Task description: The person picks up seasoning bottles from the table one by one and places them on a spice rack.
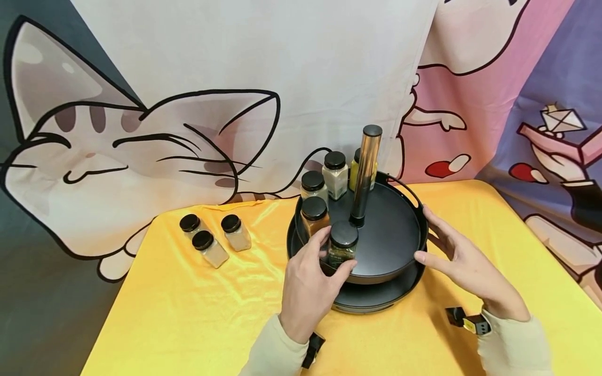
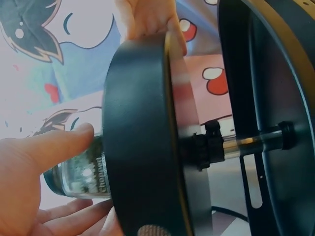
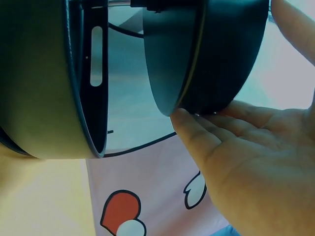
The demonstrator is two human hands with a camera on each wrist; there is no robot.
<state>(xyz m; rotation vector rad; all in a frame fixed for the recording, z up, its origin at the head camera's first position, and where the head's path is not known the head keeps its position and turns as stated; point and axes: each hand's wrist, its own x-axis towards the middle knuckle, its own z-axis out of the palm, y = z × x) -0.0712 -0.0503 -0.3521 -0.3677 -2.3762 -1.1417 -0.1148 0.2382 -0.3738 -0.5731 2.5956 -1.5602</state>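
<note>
My left hand (image 1: 308,284) grips a glass spice jar (image 1: 342,250) with a black lid and green flakes, thumb on one side and fingers on the other. In the left wrist view the jar (image 2: 81,172) reads "chopped" and its base is at the upper tray. The jar is at the near left of the upper tray (image 1: 388,230) of a black two-tier rack. At that tray's right side is my right hand (image 1: 463,261), its fingers fairly straight and touching the outer wall, thumb spread apart. The right wrist view shows the fingertips at the tray's wall (image 3: 231,59).
An orange-filled jar (image 1: 314,216) and several other jars line the upper tray's left and back edge. A metal post (image 1: 367,177) rises from its middle. The wider lower tray (image 1: 376,297) sits beneath. Three pale-filled jars (image 1: 236,235) stand or lean on the yellow cloth (image 1: 188,313) at left.
</note>
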